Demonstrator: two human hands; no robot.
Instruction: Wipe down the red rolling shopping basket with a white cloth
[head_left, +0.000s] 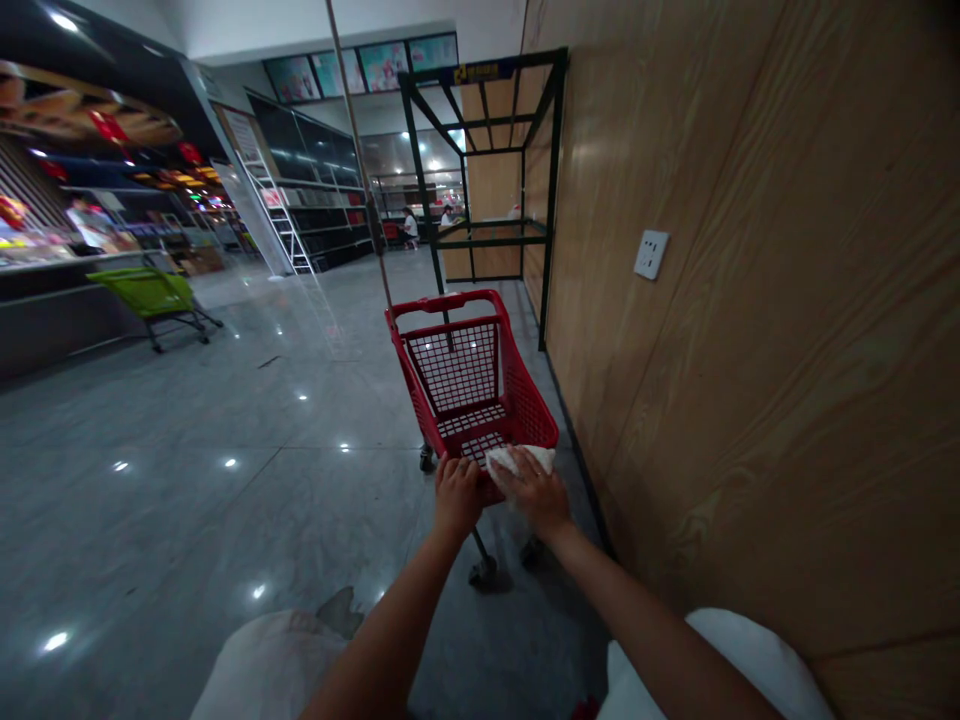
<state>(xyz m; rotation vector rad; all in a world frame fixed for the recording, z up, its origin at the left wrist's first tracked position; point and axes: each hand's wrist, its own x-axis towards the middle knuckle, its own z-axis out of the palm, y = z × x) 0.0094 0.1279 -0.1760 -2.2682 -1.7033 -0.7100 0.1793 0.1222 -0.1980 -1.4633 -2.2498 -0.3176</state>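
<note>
A red plastic shopping cart [517, 378] on black wheels stands before me, beside the wooden wall. My left hand [458, 492] is wrapped over the near rim of its basket. A white cloth [541, 456] lies against the near right part of that rim, with my right hand [534, 490] closed over it and pressing it on the cart. The inside of the basket shows grid panels. A long thin pole [360, 150] rises beside the cart's far left corner; whether it touches the cart I cannot tell.
The wood-panelled wall [720, 400] with a white socket [651, 255] runs close along the right. Behind the cart stands a dark green metal frame [491, 242]. A green cart [154, 290] is at the left by a counter, and a white ladder [289, 225] leans near shelves.
</note>
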